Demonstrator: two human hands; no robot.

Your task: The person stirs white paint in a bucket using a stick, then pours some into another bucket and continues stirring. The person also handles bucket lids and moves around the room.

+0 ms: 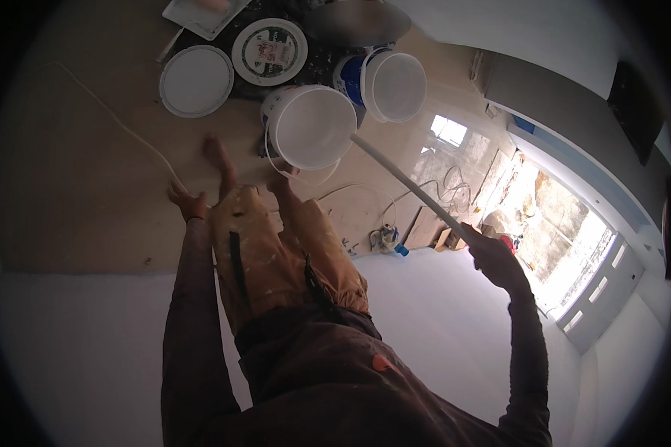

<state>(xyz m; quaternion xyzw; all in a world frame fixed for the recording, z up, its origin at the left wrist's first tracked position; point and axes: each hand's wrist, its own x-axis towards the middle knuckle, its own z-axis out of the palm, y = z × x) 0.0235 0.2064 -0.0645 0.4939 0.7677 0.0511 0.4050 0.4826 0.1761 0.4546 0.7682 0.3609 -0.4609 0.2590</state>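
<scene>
My right hand (496, 257) is wrapped firmly around a pale pole (410, 185), which runs forward and to the left of that hand. My left hand (190, 203), down beside my leg, has its fingers parted where a thin pale cord (130, 130) meets them; whether they pinch it, I cannot tell. Ahead of and between my hands, the pole's far end appears at the rim of a white bucket (313, 127). Beyond my left hand lies a round white lid (196, 82); farther ahead of my right, a second bucket (397, 88) with a blue side.

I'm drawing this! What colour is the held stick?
The stick looks pale grey, seen in the head view.
</scene>
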